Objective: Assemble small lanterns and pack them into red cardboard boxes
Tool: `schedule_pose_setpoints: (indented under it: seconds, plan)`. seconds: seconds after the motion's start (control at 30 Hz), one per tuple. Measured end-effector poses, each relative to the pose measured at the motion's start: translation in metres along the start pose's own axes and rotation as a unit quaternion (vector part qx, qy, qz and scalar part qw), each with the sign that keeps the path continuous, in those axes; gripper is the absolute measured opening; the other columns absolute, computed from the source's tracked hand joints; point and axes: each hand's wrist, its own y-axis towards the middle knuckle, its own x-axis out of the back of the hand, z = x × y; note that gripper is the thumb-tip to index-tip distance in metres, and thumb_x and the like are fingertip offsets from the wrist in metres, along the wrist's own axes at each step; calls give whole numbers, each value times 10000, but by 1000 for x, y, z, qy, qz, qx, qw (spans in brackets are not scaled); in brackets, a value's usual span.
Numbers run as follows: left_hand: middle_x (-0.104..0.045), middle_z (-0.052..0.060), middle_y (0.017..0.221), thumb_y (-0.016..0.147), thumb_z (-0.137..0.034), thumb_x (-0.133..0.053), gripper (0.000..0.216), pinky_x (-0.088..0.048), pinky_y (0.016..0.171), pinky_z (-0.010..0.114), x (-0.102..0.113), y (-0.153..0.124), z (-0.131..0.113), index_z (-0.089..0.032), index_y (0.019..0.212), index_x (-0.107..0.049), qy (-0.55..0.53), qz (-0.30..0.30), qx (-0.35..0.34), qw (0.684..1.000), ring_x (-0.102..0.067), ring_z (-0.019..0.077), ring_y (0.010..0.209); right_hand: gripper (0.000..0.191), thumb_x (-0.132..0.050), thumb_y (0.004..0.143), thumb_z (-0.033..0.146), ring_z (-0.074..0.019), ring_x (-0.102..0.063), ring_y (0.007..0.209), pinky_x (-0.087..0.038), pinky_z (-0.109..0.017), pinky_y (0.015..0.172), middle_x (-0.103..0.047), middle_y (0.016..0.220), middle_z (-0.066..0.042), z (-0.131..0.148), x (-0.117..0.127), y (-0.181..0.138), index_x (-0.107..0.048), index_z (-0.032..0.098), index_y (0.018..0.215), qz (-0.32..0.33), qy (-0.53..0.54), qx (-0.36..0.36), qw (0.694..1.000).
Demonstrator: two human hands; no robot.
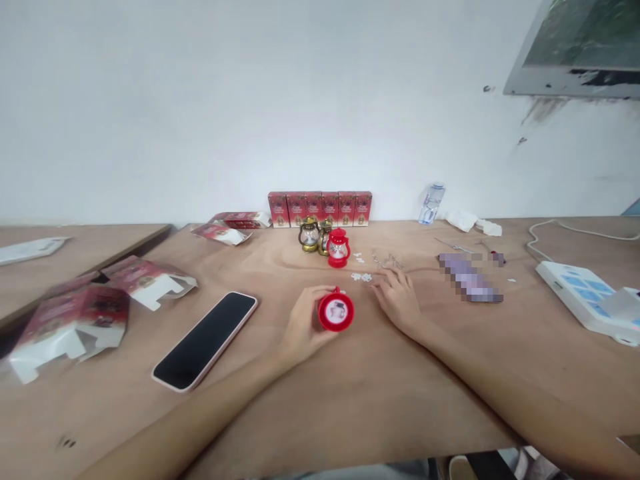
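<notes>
My left hand [303, 327] is closed round a small red lantern [336, 311] lying on its side, its round base facing me. My right hand [397, 298] rests on the wooden table [350, 400] just right of it, fingers curled down over small white pieces [361, 276] and thin metal bits [387, 261]; what the fingertips hold, if anything, I cannot make out. Behind stand another red lantern [339, 248] and two gold lanterns [310, 235], upright.
A row of red boxes [320, 208] lines the wall. Unfolded red-and-white boxes [75, 320] and a phone [206, 339] lie at left. A water bottle [431, 203], white cloth, a cable and a white-blue device [585, 293] sit at right.
</notes>
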Motion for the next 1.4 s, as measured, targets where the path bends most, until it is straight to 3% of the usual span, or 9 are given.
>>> schedule_pose_setpoints:
  seconds: [0.1, 0.2, 0.4, 0.57, 0.73, 0.97, 1.23, 1.4]
  plan:
    - [-563, 97, 1120, 724, -333, -675, 513, -479, 865, 399, -1, -1, 2, -203, 1159, -438, 26, 3, 10, 1000, -557, 246, 1038, 151, -484, 892, 227, -219, -563, 958, -436, -397, 848, -648, 970, -79, 13, 9, -2, -620, 198, 833, -76, 140, 8, 987]
    - [-543, 95, 1131, 709, -305, -688, 600, -470, 867, 394, -3, -2, 4, -208, 1229, -405, 45, 16, 8, 999, -536, 250, 1049, 114, -487, 893, 234, -180, -580, 936, -450, -360, 846, -603, 960, -61, 33, 21, -7, -597, 214, 867, -103, 277, -14, 955]
    - [-494, 91, 1074, 634, -243, -701, 643, -450, 835, 394, -4, -5, 0, -200, 1223, -446, 132, 11, 19, 991, -490, 259, 1000, 114, -538, 867, 279, -165, -558, 946, -442, -340, 855, -563, 956, -32, 61, 35, -17, -602, 231, 785, -63, 422, -112, 897]
    - [-444, 84, 950, 645, -379, -711, 469, -440, 773, 398, -9, -8, 1, -161, 1005, -503, 190, -29, 30, 981, -442, 261, 932, 122, -560, 857, 289, -157, -566, 955, -449, -326, 869, -560, 965, -36, 68, 38, -18, -607, 218, 770, -7, 485, -131, 865]
    - [-427, 145, 1078, 698, -451, -679, 471, -412, 794, 457, -13, -12, 2, -164, 958, -412, 244, -70, -16, 967, -453, 304, 1002, 113, -562, 856, 275, -159, -584, 961, -461, -317, 866, -578, 973, -43, 71, 43, -18, -627, 211, 789, 17, 462, -92, 882]
    - [-483, 191, 1149, 803, -367, -583, 364, -448, 844, 458, -14, -9, 2, -151, 1030, -397, 178, 13, -58, 982, -473, 318, 1157, 84, -536, 867, 227, -159, -603, 925, -487, -314, 835, -591, 959, -48, 74, 44, -20, -614, 209, 842, -38, 402, -45, 914]
    - [-565, 133, 1099, 789, -395, -569, 308, -511, 752, 386, -14, -11, 6, -200, 954, -396, 135, 19, -60, 989, -611, 245, 973, 91, -515, 878, 172, -149, -621, 924, -523, -284, 800, -572, 976, -61, 72, 52, -20, -597, 211, 885, -53, 306, 39, 950]
    - [-589, 119, 1076, 781, -395, -580, 309, -512, 728, 359, -12, -11, 6, -207, 939, -393, 136, 15, -60, 989, -625, 230, 934, 99, -519, 877, 174, -150, -629, 901, -531, -297, 800, -558, 970, -59, 74, 56, -19, -607, 218, 894, -67, 283, 64, 955]
